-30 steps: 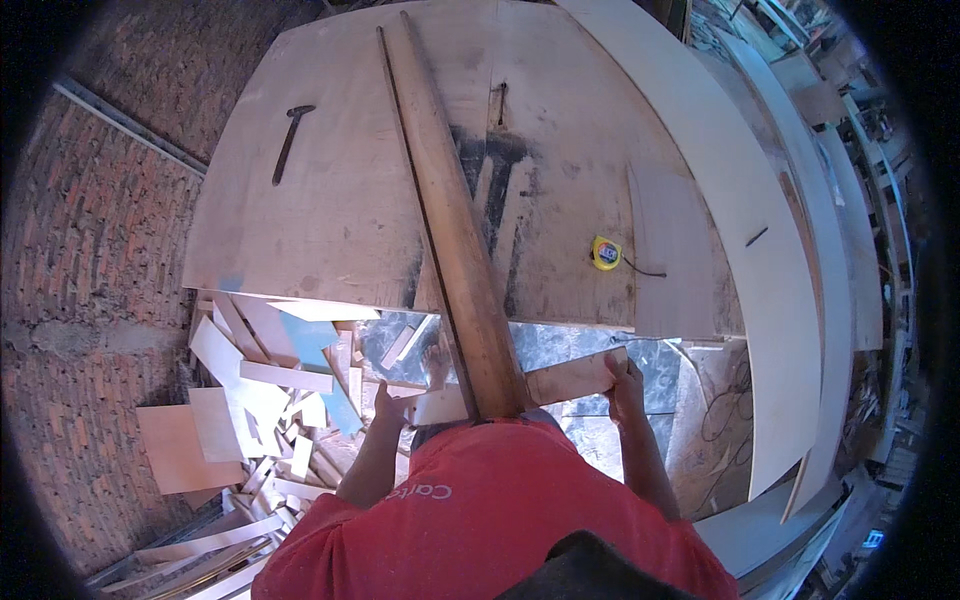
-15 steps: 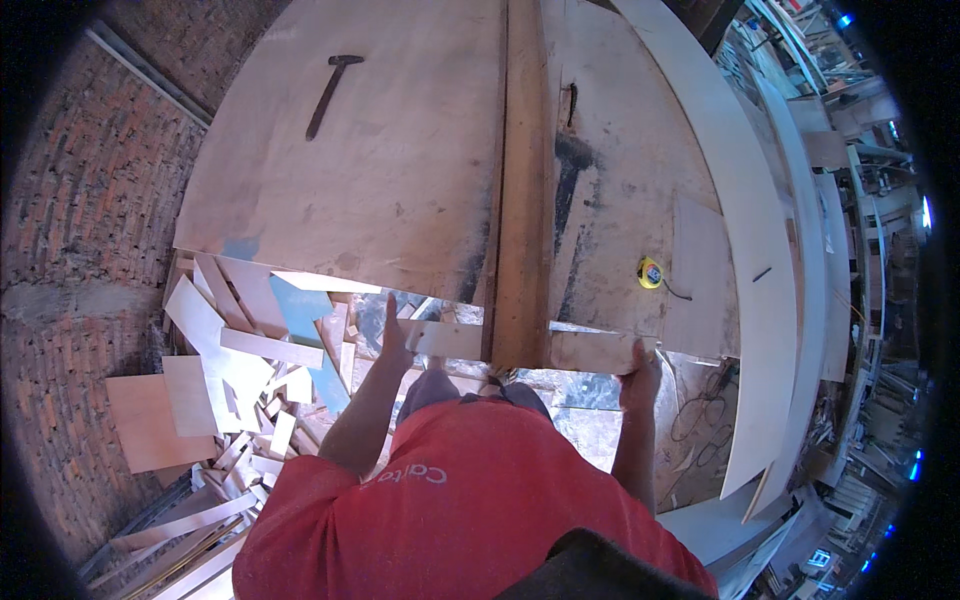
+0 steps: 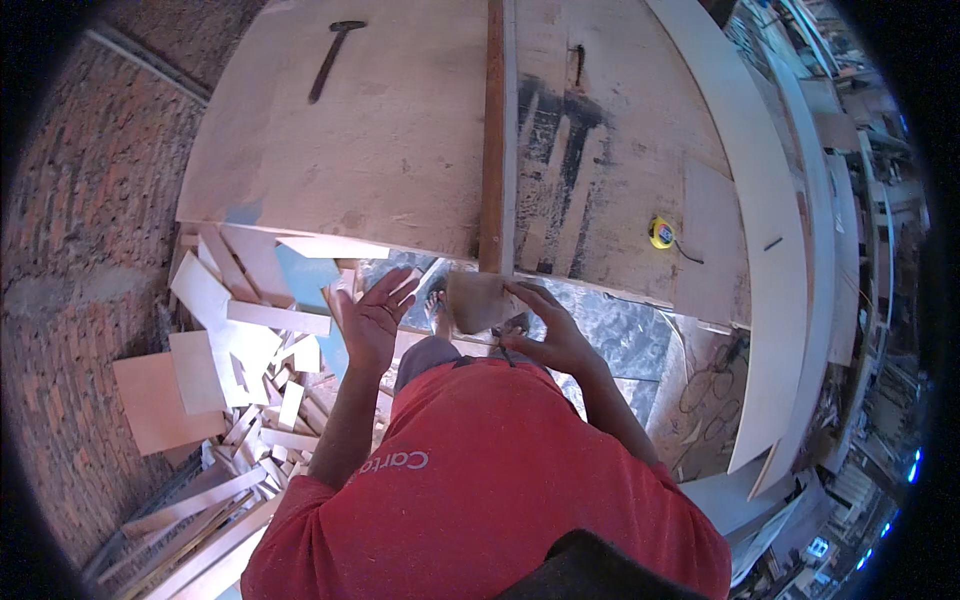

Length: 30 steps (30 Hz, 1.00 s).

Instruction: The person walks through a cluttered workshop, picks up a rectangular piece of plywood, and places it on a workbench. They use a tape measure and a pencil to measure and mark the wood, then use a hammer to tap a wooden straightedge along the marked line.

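Observation:
A long narrow wooden beam point(image 3: 492, 150) lies lengthwise on the large plywood panel, its near end reaching the panel's front edge. At that end is a short wooden board point(image 3: 475, 302), smeared by motion. My right hand point(image 3: 550, 332) is at the board's right edge, fingers above and thumb below, apparently gripping it. To the left of the board my left hand point(image 3: 375, 318) is raised in the air, palm showing, fingers spread, holding nothing. A hammer point(image 3: 333, 62) rests on the panel at the far left. A yellow tape measure point(image 3: 661, 233) lies on the right.
The plywood panel point(image 3: 340, 150) spans the area ahead. Long pale boards point(image 3: 735, 150) curve along its right side. Wood offcuts point(image 3: 285, 400) are heaped at lower left beside a brick wall point(image 3: 80, 220). A thin cable point(image 3: 715, 385) lies at lower right.
My left hand has let go of the short board and opened. My right hand has moved left. Beam and board have turned, the beam now showing a narrower side.

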Motion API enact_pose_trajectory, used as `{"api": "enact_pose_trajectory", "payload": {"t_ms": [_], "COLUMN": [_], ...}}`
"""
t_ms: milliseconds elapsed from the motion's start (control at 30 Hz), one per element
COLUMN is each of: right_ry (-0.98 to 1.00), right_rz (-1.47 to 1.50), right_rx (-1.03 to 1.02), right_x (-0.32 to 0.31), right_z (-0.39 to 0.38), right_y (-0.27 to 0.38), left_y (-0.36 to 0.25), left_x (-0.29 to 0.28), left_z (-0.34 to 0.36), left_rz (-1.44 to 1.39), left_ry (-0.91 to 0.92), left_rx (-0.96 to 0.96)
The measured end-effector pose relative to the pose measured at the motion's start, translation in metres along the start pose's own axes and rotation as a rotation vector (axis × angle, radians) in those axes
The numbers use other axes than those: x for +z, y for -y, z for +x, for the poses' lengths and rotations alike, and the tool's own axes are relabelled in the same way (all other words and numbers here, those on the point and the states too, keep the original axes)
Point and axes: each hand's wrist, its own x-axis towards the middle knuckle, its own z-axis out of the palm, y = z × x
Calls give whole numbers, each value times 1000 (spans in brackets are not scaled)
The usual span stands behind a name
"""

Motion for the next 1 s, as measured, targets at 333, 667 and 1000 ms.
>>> {"api": "enact_pose_trajectory", "payload": {"t_ms": [333,667,1000], "right_ry": [-111,-187,-201], "right_rz": [-666,-691,-496], "right_rx": [-52,-50,-30], "right_x": [25,-13,-25], "right_z": [-5,-25,-48], "right_y": [-119,-152,-113], "left_y": [19,67,83], "left_x": [-18,23,-41], "left_z": [-13,9,-10], "left_rz": [16,-145,-148], "left_ry": [-412,-603,-605], "left_rx": [277,317,16]}}
